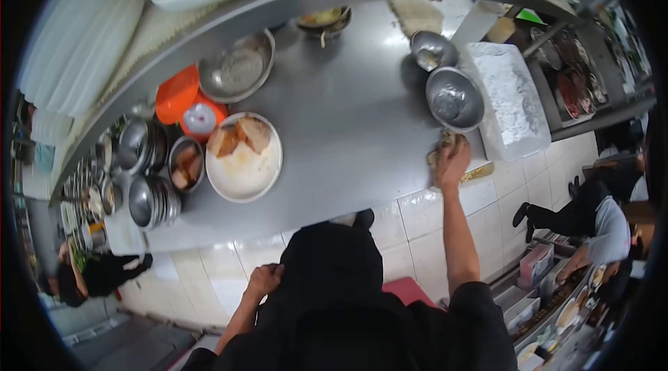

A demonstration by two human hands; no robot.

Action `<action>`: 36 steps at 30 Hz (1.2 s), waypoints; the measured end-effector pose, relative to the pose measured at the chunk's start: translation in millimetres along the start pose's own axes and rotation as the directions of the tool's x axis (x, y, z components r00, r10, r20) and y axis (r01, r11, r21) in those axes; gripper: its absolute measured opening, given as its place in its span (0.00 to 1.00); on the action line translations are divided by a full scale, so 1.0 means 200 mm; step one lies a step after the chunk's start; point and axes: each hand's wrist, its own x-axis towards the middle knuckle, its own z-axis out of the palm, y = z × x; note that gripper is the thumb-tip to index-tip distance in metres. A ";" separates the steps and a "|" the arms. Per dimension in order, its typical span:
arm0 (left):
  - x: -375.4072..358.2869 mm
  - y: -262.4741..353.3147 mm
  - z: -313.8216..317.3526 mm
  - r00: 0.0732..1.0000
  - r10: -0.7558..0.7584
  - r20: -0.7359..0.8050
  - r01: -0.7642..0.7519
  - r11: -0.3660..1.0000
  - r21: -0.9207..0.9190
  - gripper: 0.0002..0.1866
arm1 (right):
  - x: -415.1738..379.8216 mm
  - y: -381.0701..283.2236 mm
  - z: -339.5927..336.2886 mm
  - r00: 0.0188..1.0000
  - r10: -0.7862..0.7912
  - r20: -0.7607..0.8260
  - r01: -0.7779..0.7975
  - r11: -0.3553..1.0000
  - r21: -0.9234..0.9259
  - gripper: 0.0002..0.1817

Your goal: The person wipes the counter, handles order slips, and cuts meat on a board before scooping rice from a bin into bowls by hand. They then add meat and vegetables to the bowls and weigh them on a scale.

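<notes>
My right hand (454, 161) presses on a yellowish cloth (437, 156) at the right end of the steel counter (348, 127), just below a large upturned steel bowl (454, 99). My left hand (264, 279) hangs low by my dark apron, fingers curled, holding nothing I can see. A white plate (245, 155) with pieces of cooked meat sits left of centre on the counter.
Stacked steel bowls (149, 197) and a bowl of meat (186, 163) crowd the counter's left. An orange lid (177, 92), a wide steel pan (236, 68) and a white foam box (511, 99) are also there. Other people work at left and right. White tiled floor below.
</notes>
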 end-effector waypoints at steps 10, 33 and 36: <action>-0.16 0.25 0.25 0.992 -0.110 -0.066 0.094 0.973 -0.211 0.20 | -1.21 -1.35 0.57 0.651 -0.732 0.199 0.226 0.438 0.870 0.18; -0.67 -0.39 1.37 0.811 -0.559 0.172 0.561 0.658 -0.503 0.19 | 0.83 -0.95 1.14 0.800 -0.596 0.072 0.567 0.790 0.234 0.27; -0.62 -0.50 1.42 0.877 -0.475 0.080 0.469 0.805 -0.364 0.20 | 0.47 -1.15 0.95 0.703 -0.678 0.213 0.608 0.729 0.314 0.25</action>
